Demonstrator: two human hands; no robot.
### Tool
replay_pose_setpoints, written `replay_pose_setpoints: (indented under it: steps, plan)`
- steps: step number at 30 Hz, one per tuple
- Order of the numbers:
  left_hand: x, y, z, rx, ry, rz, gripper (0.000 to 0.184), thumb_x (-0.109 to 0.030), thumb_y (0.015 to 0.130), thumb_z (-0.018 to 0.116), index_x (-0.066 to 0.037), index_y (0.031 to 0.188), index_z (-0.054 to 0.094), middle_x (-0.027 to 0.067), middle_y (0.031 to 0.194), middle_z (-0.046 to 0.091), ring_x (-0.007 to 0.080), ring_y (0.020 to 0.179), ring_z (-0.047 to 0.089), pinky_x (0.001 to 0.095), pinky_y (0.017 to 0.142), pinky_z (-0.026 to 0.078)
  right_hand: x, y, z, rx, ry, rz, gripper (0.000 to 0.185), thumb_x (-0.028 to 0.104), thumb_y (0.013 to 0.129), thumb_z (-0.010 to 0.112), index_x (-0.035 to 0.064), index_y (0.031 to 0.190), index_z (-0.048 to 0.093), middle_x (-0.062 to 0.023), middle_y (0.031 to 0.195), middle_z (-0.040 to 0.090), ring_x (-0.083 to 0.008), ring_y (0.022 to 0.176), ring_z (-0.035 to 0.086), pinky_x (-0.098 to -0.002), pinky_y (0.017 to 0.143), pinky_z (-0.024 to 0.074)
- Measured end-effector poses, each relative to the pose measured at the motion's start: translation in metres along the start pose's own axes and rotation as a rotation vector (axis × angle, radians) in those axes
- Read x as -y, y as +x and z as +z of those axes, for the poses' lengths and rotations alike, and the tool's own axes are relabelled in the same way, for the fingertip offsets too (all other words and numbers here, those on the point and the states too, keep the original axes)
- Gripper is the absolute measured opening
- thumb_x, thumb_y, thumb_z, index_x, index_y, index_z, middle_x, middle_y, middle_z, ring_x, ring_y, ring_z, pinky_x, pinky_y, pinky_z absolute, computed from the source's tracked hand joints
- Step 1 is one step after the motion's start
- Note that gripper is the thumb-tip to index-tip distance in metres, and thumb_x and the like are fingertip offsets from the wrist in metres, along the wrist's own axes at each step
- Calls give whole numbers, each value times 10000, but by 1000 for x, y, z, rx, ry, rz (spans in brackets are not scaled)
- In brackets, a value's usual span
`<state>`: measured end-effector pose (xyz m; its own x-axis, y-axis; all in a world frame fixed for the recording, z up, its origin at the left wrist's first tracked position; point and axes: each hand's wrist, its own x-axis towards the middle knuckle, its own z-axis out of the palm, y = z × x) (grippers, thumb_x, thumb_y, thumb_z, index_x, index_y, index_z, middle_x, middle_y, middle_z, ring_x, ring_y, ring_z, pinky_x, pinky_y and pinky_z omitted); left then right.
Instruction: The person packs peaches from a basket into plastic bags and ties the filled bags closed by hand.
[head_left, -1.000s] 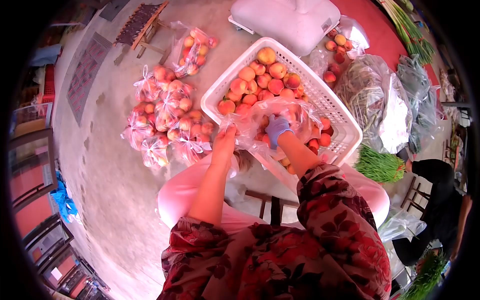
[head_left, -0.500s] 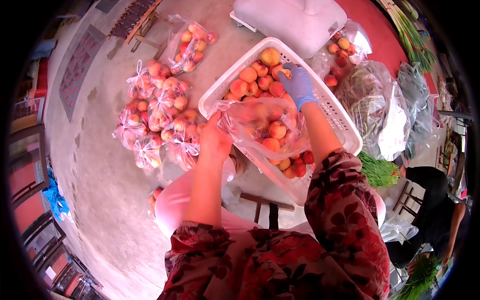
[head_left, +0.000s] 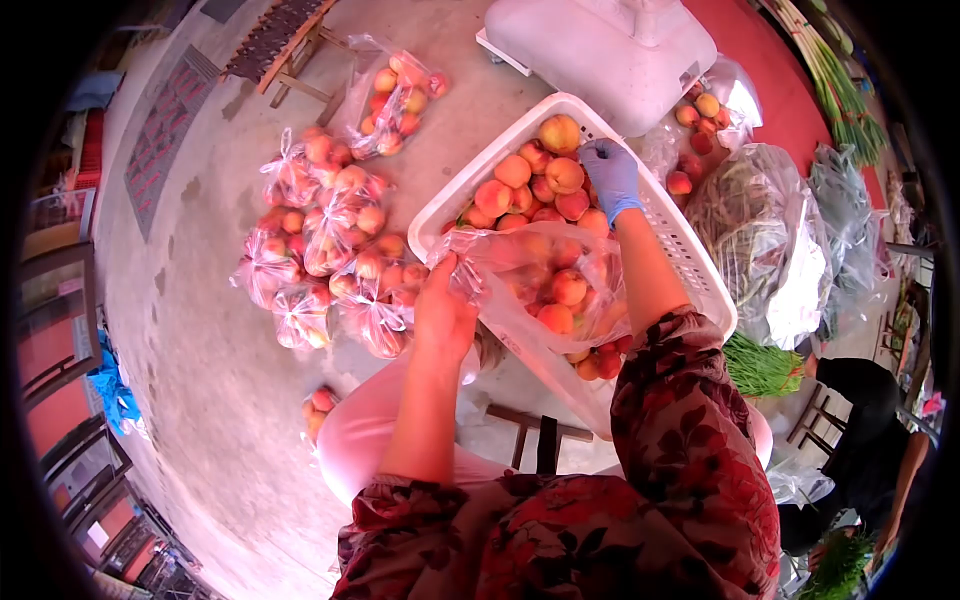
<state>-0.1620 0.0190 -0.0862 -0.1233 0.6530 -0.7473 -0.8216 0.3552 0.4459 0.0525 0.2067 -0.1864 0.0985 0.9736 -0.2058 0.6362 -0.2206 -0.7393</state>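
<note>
The floral sleeves (head_left: pixel 680 420) reach forward over pale trousers (head_left: pixel 370 440), and a few peaches (head_left: pixel 320 403) lie near the left knee. The left hand (head_left: pixel 445 310) is closed, clamped on the gathered edge of a clear plastic bag (head_left: pixel 500 265). Peaches (head_left: pixel 569 287) fill part of that bag, which lies inside a white basket (head_left: pixel 425 205). Beyond the bag, more peaches (head_left: pixel 511 171) are heaped in the basket. The right hand (in a thin blue glove) (head_left: pixel 610 172) is at the heap's right side with its fingers bent; whether they are together or around something, I cannot tell. Left of the basket, knotted bags of peaches (head_left: pixel 330 235) crowd together on the floor (head_left: pixel 210 330). To the right are green stems (head_left: pixel 760 367) and a person in dark clothes (head_left: pixel 860 430). Farther off sit a bulky white object (head_left: pixel 605 60) and a low wooden stool (head_left: pixel 275 45)
</note>
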Motion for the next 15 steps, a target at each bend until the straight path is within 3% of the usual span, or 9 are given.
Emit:
replay_pose_setpoints:
  steps: [2,6,9,10,13,14,15]
  plan:
    - [4,-1,-3,19,2,-3,103,-192,865,495,-107,919,518,31,800,566,176,735,535,348,642,426,-2,-8,5,-17,231,-65,410,348,685,649,4,905,609,-188,994,598,-302,882,584,-351,783,464]
    - [2,-3,2,2,-1,1,115,-196,864,500,-105,931,517,25,797,562,168,727,529,337,651,427,-14,0,40,206,-471,-36,555,405,652,702,-11,991,559,-199,947,603,-308,880,584,-364,780,449]
    - [2,-2,0,24,8,20,111,-187,863,499,-105,935,517,27,798,562,170,732,531,334,656,429,-14,-13,40,166,-326,-66,638,414,603,712,-20,1024,508,-210,963,590,-342,914,572,-372,805,459]
    - [1,-2,0,40,-1,20,136,-182,869,488,-94,969,512,25,846,565,167,773,534,333,682,430,-11,-20,35,161,-141,-114,543,397,691,676,10,1032,505,-173,947,599,-310,867,585,-362,749,480]
    - [4,-4,-1,71,-16,15,186,-169,883,461,-70,1035,502,25,939,572,161,852,542,330,733,433,-8,-34,19,475,1034,279,395,354,800,597,43,1030,516,-132,935,604,-250,765,596,-329,628,494]
    - [5,-2,-3,78,-7,13,184,-166,884,458,-68,1034,502,27,937,572,162,848,544,329,731,434,-2,-45,14,498,1235,271,350,367,873,495,68,1053,509,-107,916,604,-210,670,589,-277,528,473]
    - [6,0,-4,88,3,12,182,-162,885,454,-66,1032,502,29,936,573,163,844,545,328,729,436,5,-54,3,537,1299,266,371,383,875,478,68,1072,492,-110,917,604,-207,667,589,-273,509,468]
